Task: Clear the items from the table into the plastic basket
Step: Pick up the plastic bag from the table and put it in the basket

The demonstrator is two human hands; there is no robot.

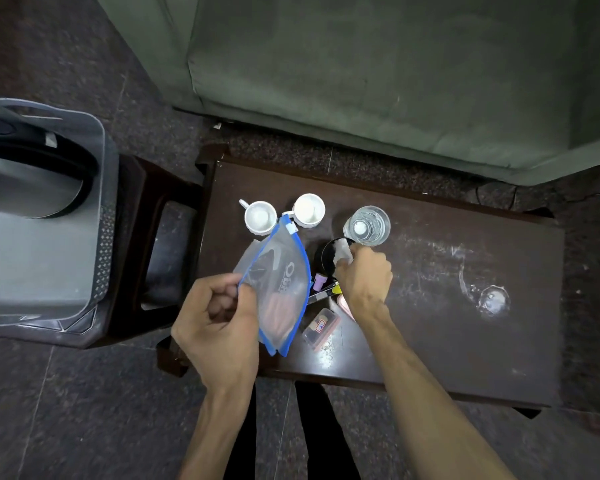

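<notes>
Two hands work over the dark table (430,271) at centre frame — the left hand (219,327) pinches the edge of a blue-trimmed zip pouch (281,289), lifted and tilted, while the right hand (364,275) closes on a pale scrap at a black round container (326,258). Two white cups (260,216) and a glass (368,225) stand just beyond — the grey plastic basket (49,237) sits at left.

- We see the left hand (219,320) and right hand (362,275) bare, no rings or watch.
- Forearms unsleeved to the frame edge.
- Dark trousers (312,427) visible below the arms.
</notes>
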